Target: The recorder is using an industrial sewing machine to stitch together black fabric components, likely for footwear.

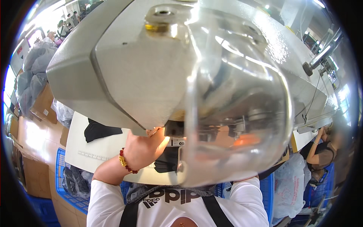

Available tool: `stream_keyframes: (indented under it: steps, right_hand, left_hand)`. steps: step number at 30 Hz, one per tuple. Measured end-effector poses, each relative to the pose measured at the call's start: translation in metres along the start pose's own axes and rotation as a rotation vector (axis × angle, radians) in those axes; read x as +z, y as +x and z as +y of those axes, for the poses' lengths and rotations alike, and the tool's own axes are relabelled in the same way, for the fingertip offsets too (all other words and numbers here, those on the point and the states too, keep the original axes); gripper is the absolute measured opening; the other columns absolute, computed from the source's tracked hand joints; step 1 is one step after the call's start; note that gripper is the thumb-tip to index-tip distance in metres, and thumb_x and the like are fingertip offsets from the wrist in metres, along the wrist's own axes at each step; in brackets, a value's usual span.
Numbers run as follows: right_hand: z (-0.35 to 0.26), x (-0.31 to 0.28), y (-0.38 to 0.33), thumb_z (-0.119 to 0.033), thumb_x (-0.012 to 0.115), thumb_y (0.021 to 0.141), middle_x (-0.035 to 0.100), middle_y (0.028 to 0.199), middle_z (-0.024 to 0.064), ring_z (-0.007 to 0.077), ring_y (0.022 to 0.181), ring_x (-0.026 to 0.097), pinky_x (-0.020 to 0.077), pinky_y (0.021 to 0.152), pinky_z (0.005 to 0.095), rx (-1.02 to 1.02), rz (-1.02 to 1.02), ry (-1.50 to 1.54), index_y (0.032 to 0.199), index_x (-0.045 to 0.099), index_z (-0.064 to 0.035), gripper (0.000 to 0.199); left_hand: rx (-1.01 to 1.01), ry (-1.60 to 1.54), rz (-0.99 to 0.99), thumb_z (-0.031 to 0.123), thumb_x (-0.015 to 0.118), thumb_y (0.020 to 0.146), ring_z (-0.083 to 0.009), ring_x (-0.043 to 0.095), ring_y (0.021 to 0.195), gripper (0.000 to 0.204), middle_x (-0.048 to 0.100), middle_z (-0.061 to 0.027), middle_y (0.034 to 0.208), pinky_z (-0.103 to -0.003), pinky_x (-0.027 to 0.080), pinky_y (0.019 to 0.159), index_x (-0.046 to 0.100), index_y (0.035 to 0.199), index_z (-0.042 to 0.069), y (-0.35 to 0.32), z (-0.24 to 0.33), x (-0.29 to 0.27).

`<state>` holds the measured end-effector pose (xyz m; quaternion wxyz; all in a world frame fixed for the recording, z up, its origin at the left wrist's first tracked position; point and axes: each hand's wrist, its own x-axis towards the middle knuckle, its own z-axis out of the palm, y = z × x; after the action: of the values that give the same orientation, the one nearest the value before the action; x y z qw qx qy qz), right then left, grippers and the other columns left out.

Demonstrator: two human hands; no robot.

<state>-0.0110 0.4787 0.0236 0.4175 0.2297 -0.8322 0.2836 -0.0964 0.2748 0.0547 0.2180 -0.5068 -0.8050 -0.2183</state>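
The large pale head of a sewing machine (136,72) fills the upper middle. My left hand (145,149), with a red-and-gold beaded bracelet at the wrist, reaches up under its lower edge beside a lit metal plate (176,142). The ends of its fingers are hidden there. Folded black cloth (166,162) lies on the table just right of that hand. A clear curved plastic cover (234,159) stands in front of my right hand, which shows only as a blurred skin-coloured patch, fingers unreadable. Another black cloth piece (101,131) rests farther left on the tabletop.
The pale table (83,145) carries a ruler strip (92,155). A blue crate (60,170) with dark bagged items stands at the left, near cardboard boxes (44,106) and plastic bags. At the right are a white plastic bag (289,185) and another seated person (321,151).
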Motion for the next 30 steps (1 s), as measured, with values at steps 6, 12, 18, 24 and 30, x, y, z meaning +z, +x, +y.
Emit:
stream_keyframes:
  steps: [6,12,18,24,30]
  right_hand:
    - [-0.006,-0.01,0.004,-0.02,0.058,0.079,0.06,0.079,0.0075,0.0283,0.067,0.055,0.0397,0.057,0.0409,0.042,-0.163,-0.134,0.089,0.066,-0.0129,0.015]
    - [0.002,-0.004,-0.005,-0.014,0.06,0.075,0.058,0.074,0.0084,0.0298,0.063,0.053,0.0391,0.057,0.0412,0.01,-0.086,-0.198,0.086,0.065,-0.0097,0.012]
    - [-0.009,-0.052,0.011,-0.022,0.055,0.087,0.059,0.092,0.0137,0.0307,0.085,0.055,0.0361,0.078,0.0537,0.206,-0.448,-0.146,0.102,0.062,-0.0051,0.024]
    - [-0.028,-0.058,0.018,-0.014,0.067,0.07,0.068,0.081,0.0071,0.0269,0.062,0.062,0.0493,0.059,0.0365,0.338,-0.479,-0.127,0.094,0.066,-0.0125,0.024]
    - [-0.004,0.004,-0.02,-0.019,0.067,0.075,0.057,0.072,0.0093,0.0269,0.065,0.063,0.0486,0.054,0.0378,0.157,-0.775,-0.355,0.077,0.058,-0.0081,0.014]
  left_hand:
    - [0.021,-0.064,0.01,0.009,0.073,0.063,-0.0263,0.059,0.086,0.029,0.06,-0.0084,0.095,-0.04,0.05,0.072,0.062,0.089,0.001,0.006,0.002,-0.001]
    - [0.06,-0.049,0.044,0.01,0.073,0.065,-0.027,0.059,0.08,0.022,0.059,-0.0079,0.087,-0.038,0.049,0.068,0.061,0.081,0.002,0.014,0.001,0.003]
    - [-0.08,-0.305,0.053,0.013,0.071,0.07,-0.0261,0.059,0.068,0.016,0.06,-0.008,0.075,-0.037,0.048,0.06,0.062,0.081,0.005,0.022,-0.01,-0.001]
    - [-0.156,-0.407,-0.083,0.004,0.064,0.078,-0.023,0.063,0.071,0.014,0.066,-0.0097,0.081,-0.034,0.05,0.063,0.066,0.092,0.005,0.032,-0.07,0.038]
    - [-0.153,-0.468,0.141,0.002,0.062,0.081,-0.0191,0.061,0.067,0.009,0.064,-0.0096,0.078,-0.032,0.05,0.06,0.062,0.09,0.001,0.045,-0.083,0.043]
